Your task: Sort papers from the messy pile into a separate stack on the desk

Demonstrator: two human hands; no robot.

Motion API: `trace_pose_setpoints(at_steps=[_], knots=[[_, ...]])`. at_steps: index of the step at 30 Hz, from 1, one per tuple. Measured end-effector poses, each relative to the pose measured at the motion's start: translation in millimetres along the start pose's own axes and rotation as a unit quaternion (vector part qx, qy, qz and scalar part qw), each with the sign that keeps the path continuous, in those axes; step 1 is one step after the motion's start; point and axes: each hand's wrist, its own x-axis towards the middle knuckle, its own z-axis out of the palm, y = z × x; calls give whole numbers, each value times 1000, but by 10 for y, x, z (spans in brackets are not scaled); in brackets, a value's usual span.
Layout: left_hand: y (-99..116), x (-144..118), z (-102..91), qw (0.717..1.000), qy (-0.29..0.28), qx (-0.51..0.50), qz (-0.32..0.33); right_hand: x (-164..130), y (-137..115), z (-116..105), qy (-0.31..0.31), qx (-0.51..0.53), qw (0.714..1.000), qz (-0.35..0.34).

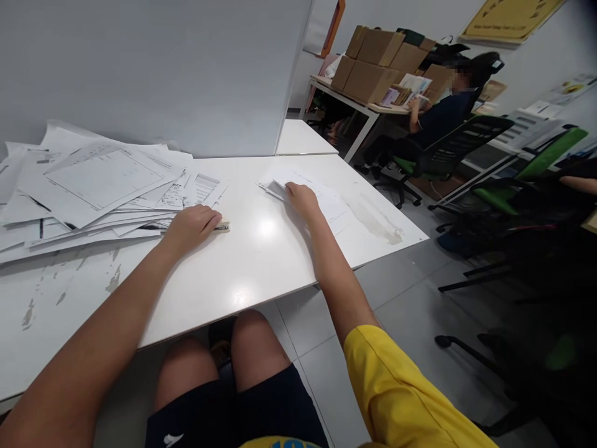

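On the white table (242, 267), my left hand (192, 229) is closed over a small cream and metal stapler (222, 228), with only its end showing past my thumb. The stapler's rest is hidden under the palm. A messy pile of printed papers (107, 180) lies just beyond and to the left of this hand. Farther right, my right hand (303, 200) pinches the raised edge of some paper sheets (280, 188). These sheets lie partly over other white printed paper (326, 205) on the table.
A grey-white partition (153, 68) rises behind the table. Glue-like stains (375, 218) mark the right end of the tabletop. Beyond are a desk with cardboard boxes (373, 68), a seated person (443, 115) and office chairs (466, 143). My legs are under the near edge.
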Motion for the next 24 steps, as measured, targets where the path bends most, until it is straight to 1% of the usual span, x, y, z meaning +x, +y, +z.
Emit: trace_pose_setpoints(at_steps=[4,9,12,15,18,20,23,24], knots=[[8,6,-2,1000,2,-7,-5,-20,14,-26,-5,13,1000,-15],[2,12,19,1000,-3,4,-1,-66,-38,-86,35,-14,999,-19],[-1,19,22,1000,0,8,0,-203,-142,-156,55,-4,997,-48],[-3,29,19,1000,-2,4,-8,-430,-307,-190,52,23,995,-85],[8,31,21,1000,-1,2,-21,-655,-491,-158,17,59,988,-144],[32,26,21,1000,6,-5,-20,-752,-584,-123,-27,85,977,-193],[91,13,5,1000,21,-19,-7,-792,-630,-91,-108,152,948,-259],[112,9,-7,1000,22,-21,3,-782,-621,-85,-121,180,938,-272]])
